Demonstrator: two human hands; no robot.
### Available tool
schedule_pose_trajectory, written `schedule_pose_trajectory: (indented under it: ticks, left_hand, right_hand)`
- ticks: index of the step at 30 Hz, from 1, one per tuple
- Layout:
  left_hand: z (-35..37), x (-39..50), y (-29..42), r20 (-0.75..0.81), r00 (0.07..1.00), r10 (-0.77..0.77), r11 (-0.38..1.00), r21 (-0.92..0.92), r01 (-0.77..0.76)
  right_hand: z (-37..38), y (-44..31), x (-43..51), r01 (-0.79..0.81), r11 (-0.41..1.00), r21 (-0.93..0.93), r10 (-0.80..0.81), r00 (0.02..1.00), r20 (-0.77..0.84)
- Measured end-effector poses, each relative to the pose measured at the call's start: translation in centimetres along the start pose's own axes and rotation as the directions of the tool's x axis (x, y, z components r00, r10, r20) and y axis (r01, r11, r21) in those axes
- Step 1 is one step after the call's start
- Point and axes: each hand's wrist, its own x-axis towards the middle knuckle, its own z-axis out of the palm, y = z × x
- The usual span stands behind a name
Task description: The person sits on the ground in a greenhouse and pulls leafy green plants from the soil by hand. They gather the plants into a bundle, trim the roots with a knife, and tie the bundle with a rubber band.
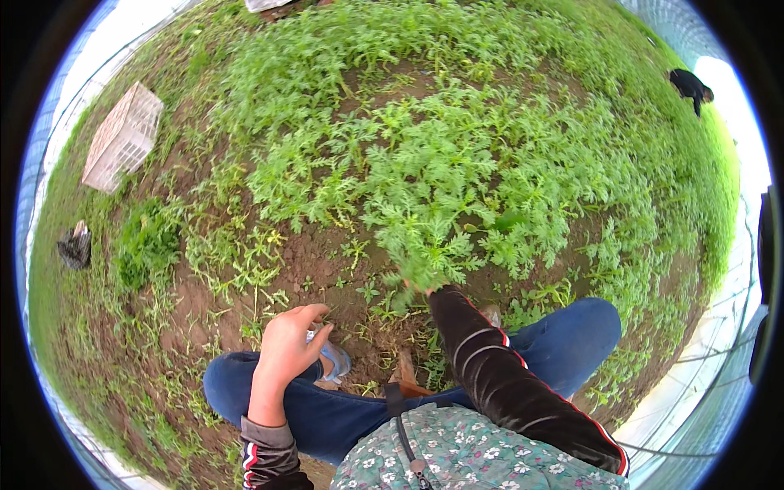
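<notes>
Leafy green plants with finely cut leaves (429, 153) grow thickly in front of me. My right hand (422, 285) reaches in at their near edge, and leaves hide most of its fingers, so its grip cannot be made out. Over my bent knee hangs my left hand (295, 343), its thumb and fingers apart with nothing between them. Brown soil (318, 263) with small seedlings lies between the two hands and the plants.
A pale plastic crate (125, 138) stands at the left. Below it are a heap of darker greens (147, 245) and a black bag (75, 248). A person in dark clothes (689, 86) bends over at the far right.
</notes>
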Motion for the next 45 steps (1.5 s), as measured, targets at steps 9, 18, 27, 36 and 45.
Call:
schedule_pose_trajectory:
  ticks: [9, 18, 27, 36, 45]
  left_hand:
    - [-0.5, -1.3, -1.2, -0.018, 1.000, 0.002, 0.999, 0.041, -0.001]
    - [0.6, -0.9, 0.7, 0.006, 1.000, 0.014, 1.000, 0.006, -0.014]
    - [2.9, 3.9, -1.2, 0.132, 0.956, -0.263, 0.716, -0.638, 0.285]
    - [2.8, 6.0, 2.2, 0.301, 0.944, -0.136, 0.310, -0.892, 0.329]
    - [0.2, 7.5, 4.9, 0.252, 0.954, -0.162, 0.516, -0.802, 0.300]
  right_hand:
    - [3.0, 0.2, -10.4, 0.385, 0.487, -0.784, 0.418, 0.685, 0.596]
    - [-4.6, 3.6, -13.1, 0.396, -0.248, -0.884, 0.471, 0.847, 0.247]
    - [10.3, -1.1, -24.5, 0.738, 0.384, -0.555, 0.088, 0.569, 0.818]
    - [11.7, 0.3, -25.7, 0.705, 0.453, -0.546, 0.321, 0.442, 0.838]
    - [12.2, 1.1, -23.9, 0.890, 0.436, -0.135, -0.493, 0.361, 0.791]
